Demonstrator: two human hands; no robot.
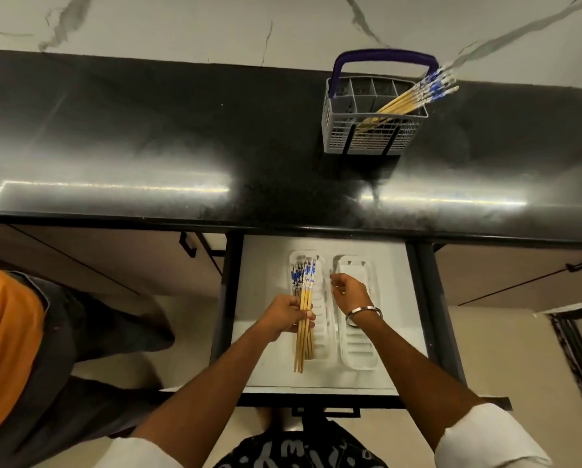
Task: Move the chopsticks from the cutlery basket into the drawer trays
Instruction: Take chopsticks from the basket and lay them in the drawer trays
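Both forearms reach forward over the open drawer (414,332). Her or his left hand (284,319) has its fingers curled round a bundle of chopsticks (303,312), their long axis running front to back, patterned ends pointing away, above the left tray (323,332). Beside it, the right hand (348,290) hovers over the right tray (357,349), fingers loosely curled, holding nothing. More chopsticks (414,97) lean rightward in the cutlery basket (367,130) on the counter (147,136).

Glossy black worktop (147,146) with light streaks, below white grey-veined marble wall (181,21); brown cabinet fronts (114,258) with black handles; beige floor (505,349).
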